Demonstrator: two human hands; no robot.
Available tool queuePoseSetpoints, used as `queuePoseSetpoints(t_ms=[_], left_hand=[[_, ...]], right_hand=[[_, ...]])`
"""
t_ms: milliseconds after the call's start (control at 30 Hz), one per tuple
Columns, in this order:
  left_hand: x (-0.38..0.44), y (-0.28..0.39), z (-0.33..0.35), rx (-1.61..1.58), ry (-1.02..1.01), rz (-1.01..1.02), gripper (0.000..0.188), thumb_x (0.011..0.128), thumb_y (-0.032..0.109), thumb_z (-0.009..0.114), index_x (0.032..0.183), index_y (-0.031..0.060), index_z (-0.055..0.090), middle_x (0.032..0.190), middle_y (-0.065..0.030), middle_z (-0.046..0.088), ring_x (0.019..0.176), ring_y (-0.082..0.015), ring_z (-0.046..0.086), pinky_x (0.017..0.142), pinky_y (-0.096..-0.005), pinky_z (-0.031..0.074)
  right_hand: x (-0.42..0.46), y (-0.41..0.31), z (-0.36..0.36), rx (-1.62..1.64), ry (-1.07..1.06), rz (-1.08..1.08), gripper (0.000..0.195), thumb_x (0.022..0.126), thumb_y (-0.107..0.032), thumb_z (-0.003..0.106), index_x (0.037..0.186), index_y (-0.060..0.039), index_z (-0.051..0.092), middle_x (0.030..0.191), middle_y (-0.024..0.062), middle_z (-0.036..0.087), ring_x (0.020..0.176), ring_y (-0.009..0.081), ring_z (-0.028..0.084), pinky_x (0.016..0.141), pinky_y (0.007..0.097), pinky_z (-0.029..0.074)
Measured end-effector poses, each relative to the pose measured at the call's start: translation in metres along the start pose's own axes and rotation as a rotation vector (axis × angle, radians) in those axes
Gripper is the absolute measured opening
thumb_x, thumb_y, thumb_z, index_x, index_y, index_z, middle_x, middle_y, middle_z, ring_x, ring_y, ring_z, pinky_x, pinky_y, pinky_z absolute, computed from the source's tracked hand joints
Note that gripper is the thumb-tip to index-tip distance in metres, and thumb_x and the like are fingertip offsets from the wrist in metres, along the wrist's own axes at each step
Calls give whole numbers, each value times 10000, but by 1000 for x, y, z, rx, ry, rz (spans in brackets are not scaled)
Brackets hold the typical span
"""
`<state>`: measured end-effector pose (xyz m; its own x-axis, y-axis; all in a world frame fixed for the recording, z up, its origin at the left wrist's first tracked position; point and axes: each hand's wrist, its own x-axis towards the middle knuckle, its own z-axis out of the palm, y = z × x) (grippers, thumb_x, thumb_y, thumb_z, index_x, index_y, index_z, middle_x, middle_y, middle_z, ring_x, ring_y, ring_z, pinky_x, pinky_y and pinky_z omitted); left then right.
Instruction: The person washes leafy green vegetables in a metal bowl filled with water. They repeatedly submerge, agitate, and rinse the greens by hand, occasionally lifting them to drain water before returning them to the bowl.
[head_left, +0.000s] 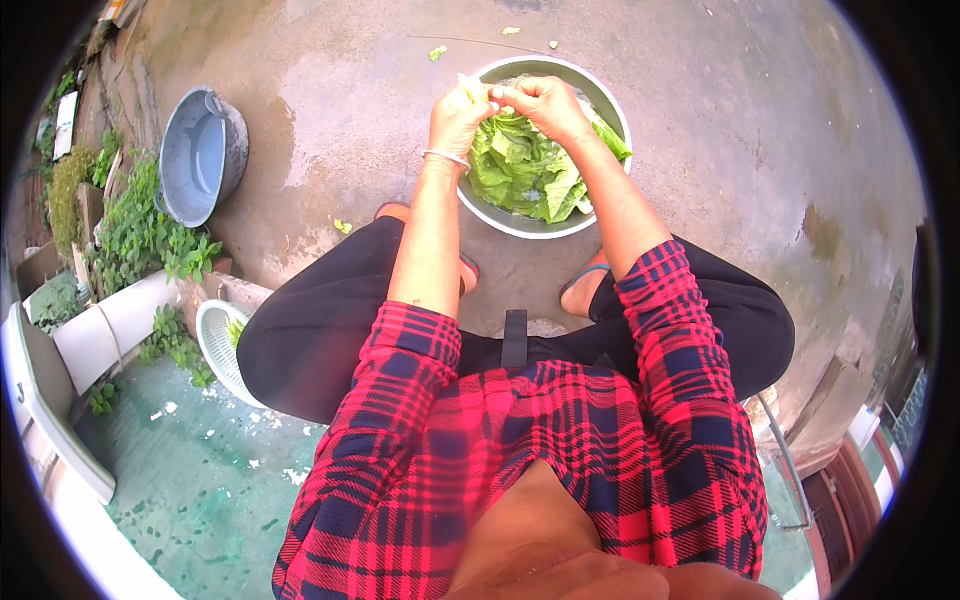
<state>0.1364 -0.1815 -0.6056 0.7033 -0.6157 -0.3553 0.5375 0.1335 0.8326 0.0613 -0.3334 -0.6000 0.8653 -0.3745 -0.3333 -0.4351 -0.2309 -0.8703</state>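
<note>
A round basin (541, 234) with a pale rim stands on the wet concrete between my feet. Green lettuce-like leaves (517, 161) lie in it, with some water showing among them. Over the basin's far left side, my left hand (455, 124) is closed around a pale yellow-green leaf (472, 90); a white bracelet circles that wrist. My right hand (551, 109) meets it from the right, thumb and fingers pinched at the leaf's edge. The fingers partly hide what lies between the two hands.
A blue-grey tub (201, 154) rests tilted at the left by leafy plants (142, 225). Beside my left knee is a white plastic colander (225, 349) with greens inside. Leaf scraps (437, 53) dot the concrete floor (720, 112). A metal frame (787, 465) stands behind at right.
</note>
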Motion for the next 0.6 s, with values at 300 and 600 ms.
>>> queuePoseSetpoints(t_ms=[300,600], left_hand=[[1,-3,6,-3,-7,13,444,795,65,760,1202,15,591,1086,-52,650,981,-148,619,874,-282,497],[2,3,14,-144,-77,34,565,790,113,794,1284,0,543,1176,-70,635,1061,-154,604,930,-282,481]], right_hand=[[2,-9,-3,187,-216,-109,174,956,-212,541,917,-52,598,923,5,631,813,79,518,695,270,432],[2,-31,14,697,32,83,384,994,-381,430,1155,-62,572,995,65,582,861,151,509,789,297,438]])
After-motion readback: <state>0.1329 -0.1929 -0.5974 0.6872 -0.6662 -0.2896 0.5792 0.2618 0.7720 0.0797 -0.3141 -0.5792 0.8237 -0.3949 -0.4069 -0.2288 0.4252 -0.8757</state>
